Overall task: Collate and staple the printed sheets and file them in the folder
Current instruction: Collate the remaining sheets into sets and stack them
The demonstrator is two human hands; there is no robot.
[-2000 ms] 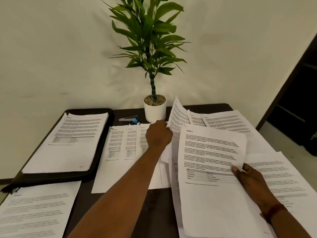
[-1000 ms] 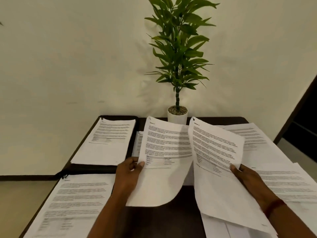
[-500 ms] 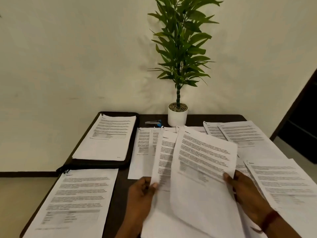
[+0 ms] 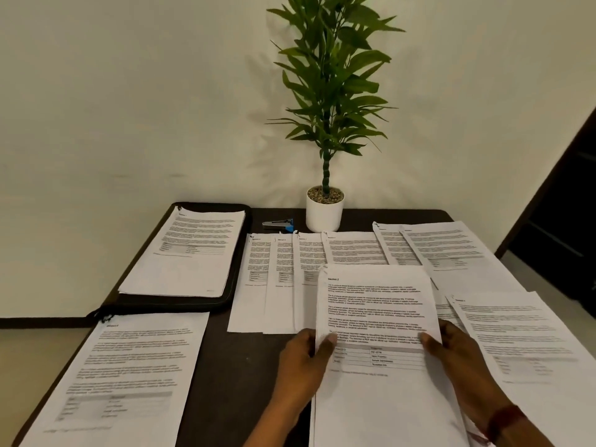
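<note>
The person holds a bundle of sheets (image 4: pixel 374 312) low over the table (image 4: pixel 238 382) at about 5 o'clock, one hand on each long edge. Judging by that two-sided grip, the pages are being squared so that their corners line up for a staple. The left hand (image 4: pixel 301 362) clamps the left edge with its thumb pressed on the top page. The right hand (image 4: pixel 458 359) does the same on the right edge. The fingers of both hands go under the paper, so I cannot tell how they lie there. The stapler (image 4: pixel 279 224) waits at 12 o'clock, just beside the white plant pot (image 4: pixel 324 214), and is untouched. The black folder (image 4: pixel 167 305) lies open at 10 o'clock with a stack of pages (image 4: pixel 190 253) already resting in it, probably sets that are filed. Between the folder and the bundle, a row of overlapping pages (image 4: pixel 280 279) is fanned at the centre so each heading shows, which makes picking one from each easy. More pages (image 4: pixel 451 246) sit at 2 o'clock, another pile (image 4: pixel 522 343) at 4 o'clock, and one (image 4: pixel 129 366) at 8 o'clock. The likely next need is a reach across the fanned row to the stapler while one hand keeps the bundle's edges even, since loose pages slip easily.
</note>
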